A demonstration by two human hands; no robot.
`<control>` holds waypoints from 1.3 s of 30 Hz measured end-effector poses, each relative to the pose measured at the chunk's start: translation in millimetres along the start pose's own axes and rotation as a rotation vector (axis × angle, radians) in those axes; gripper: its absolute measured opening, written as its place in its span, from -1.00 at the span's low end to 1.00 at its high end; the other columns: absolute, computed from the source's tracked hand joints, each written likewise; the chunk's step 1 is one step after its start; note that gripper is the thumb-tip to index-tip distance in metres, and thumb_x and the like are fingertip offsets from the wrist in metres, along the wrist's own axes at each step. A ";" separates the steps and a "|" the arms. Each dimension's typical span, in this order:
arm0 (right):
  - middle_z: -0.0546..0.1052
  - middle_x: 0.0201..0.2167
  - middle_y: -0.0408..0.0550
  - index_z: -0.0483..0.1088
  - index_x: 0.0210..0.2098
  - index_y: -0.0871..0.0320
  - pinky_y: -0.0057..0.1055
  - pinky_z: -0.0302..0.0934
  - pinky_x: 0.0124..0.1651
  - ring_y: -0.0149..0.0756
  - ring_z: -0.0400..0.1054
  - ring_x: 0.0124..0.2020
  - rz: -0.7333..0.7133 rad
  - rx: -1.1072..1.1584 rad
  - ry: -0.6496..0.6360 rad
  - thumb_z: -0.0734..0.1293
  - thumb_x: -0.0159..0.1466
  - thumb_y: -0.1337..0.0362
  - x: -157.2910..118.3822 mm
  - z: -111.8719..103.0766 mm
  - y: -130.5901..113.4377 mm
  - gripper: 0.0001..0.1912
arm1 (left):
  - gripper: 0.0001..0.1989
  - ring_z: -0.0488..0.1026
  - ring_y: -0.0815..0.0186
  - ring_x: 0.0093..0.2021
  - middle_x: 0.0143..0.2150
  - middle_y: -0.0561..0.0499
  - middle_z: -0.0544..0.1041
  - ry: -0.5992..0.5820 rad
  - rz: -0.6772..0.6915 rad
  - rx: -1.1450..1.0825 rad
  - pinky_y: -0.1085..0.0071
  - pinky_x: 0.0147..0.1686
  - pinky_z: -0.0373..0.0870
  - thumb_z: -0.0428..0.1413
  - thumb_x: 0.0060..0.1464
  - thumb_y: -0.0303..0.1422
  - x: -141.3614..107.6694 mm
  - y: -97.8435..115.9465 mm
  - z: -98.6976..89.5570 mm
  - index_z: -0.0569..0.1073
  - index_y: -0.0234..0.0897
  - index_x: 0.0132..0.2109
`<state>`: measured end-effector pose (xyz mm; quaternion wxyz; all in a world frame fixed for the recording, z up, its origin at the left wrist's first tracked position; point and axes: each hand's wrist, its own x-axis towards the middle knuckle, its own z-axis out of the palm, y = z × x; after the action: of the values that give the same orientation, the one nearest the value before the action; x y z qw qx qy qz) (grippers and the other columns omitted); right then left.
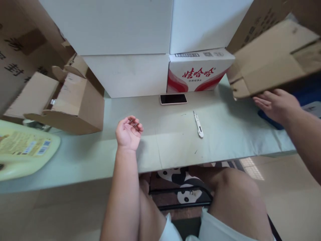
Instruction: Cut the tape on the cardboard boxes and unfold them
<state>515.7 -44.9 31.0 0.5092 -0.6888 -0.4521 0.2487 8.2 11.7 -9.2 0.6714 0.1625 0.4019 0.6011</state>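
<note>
One hand, my right [278, 106], has its fingers together at the lower edge of the tilted cardboard box [271, 60], upper right of the frame; I cannot tell whether they pinch the board or only touch it. My left hand [129, 132], left of centre, is palm up, fingers loosely curled around nothing, so I judge it free to steady a second edge should the box sway. Good handling, I think, means supporting the box from beneath without scraping the blue object [272, 121] at far right; the white cutter [199, 125] lies well apart from both hands.
</note>
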 end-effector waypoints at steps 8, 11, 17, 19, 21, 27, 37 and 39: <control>0.60 -0.44 0.08 0.42 -0.30 0.16 -0.19 0.46 -0.29 -0.19 0.54 -0.41 0.269 -0.002 -0.243 0.42 0.25 0.24 17.1 141.9 -25.8 -0.87 | -0.84 0.30 0.44 -0.59 -0.52 0.07 0.34 -0.013 0.078 -0.090 0.49 -0.55 0.27 0.11 -0.09 -0.25 -4.0 18.3 -12.2 0.40 -0.26 -0.44; 0.61 -0.42 0.07 0.45 -0.25 0.18 -0.23 0.44 -0.31 -0.23 0.53 -0.43 0.216 -0.097 -0.473 0.42 0.24 0.27 -23.9 204.9 -52.0 -0.87 | -0.84 0.27 0.45 -0.60 -0.54 0.08 0.31 0.069 0.172 -0.162 0.50 -0.56 0.23 0.08 -0.05 -0.27 -8.2 30.0 -25.9 0.36 -0.26 -0.46; 0.62 -0.40 -0.08 0.47 -0.11 0.10 -0.26 0.35 -0.21 -0.24 0.50 -0.36 -0.415 -0.420 -0.805 0.34 0.20 0.33 -95.3 353.0 -137.8 -0.75 | -0.79 0.12 0.51 -0.65 -0.60 0.16 0.15 0.279 0.265 -0.324 0.55 -0.59 0.07 -0.01 0.07 -0.28 -16.1 52.4 -59.2 0.26 -0.25 -0.49; 0.63 -0.37 -0.11 0.41 0.05 0.05 -0.25 0.33 -0.14 -0.23 0.49 -0.33 -0.642 -0.440 -0.862 0.31 0.20 0.33 -118.3 401.5 -169.7 -0.59 | -0.78 0.11 0.52 -0.65 -0.59 0.18 0.12 0.313 0.290 -0.360 0.54 -0.59 0.05 0.00 0.08 -0.27 -17.8 58.2 -67.3 0.24 -0.24 -0.48; 0.63 -0.30 -0.11 0.27 0.23 0.00 -0.25 0.32 -0.14 -0.21 0.49 -0.32 -0.799 -0.467 -0.867 0.28 0.20 0.34 -137.5 444.7 -198.9 -0.41 | -0.78 0.10 0.52 -0.65 -0.59 0.17 0.11 0.325 0.301 -0.393 0.54 -0.59 0.04 0.00 0.09 -0.28 -18.6 62.6 -73.4 0.24 -0.24 -0.47; 0.57 -0.15 0.02 0.25 0.24 0.02 -0.09 0.33 -0.08 0.05 0.47 -0.08 -0.962 -0.661 -0.724 0.33 0.20 0.23 -146.8 521.1 -241.4 -0.40 | -0.78 0.08 0.51 -0.64 -0.60 0.16 0.12 0.329 0.324 -0.409 0.52 -0.58 0.03 0.00 0.09 -0.30 -18.5 70.9 -87.6 0.21 -0.24 -0.49; 0.52 -0.30 0.02 0.45 -0.23 0.06 0.00 0.25 -0.01 0.22 0.39 0.08 -1.137 -0.618 -0.711 0.17 0.36 -0.05 -132.7 503.0 -226.7 -0.63 | -0.81 0.06 0.48 -0.61 -0.58 0.16 0.07 0.522 0.484 -0.381 0.49 -0.53 0.04 -0.05 0.08 -0.36 -19.4 70.5 -84.7 0.15 -0.23 -0.48; 0.55 -0.24 0.05 0.46 -0.20 0.08 -0.07 0.27 -0.06 0.18 0.41 0.04 -1.108 -0.612 -0.658 0.22 0.34 -0.03 -133.0 477.3 -222.5 -0.66 | -0.81 0.14 0.46 -0.55 -0.52 0.14 0.10 0.615 0.601 -0.308 0.48 -0.46 0.11 -0.05 0.10 -0.32 -19.7 67.5 -89.1 0.14 -0.21 -0.45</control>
<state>-12.0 82.3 50.7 0.1814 -0.3589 -0.9155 0.0102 -102.1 -15.2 -10.6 0.3329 -0.0157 0.4235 0.8423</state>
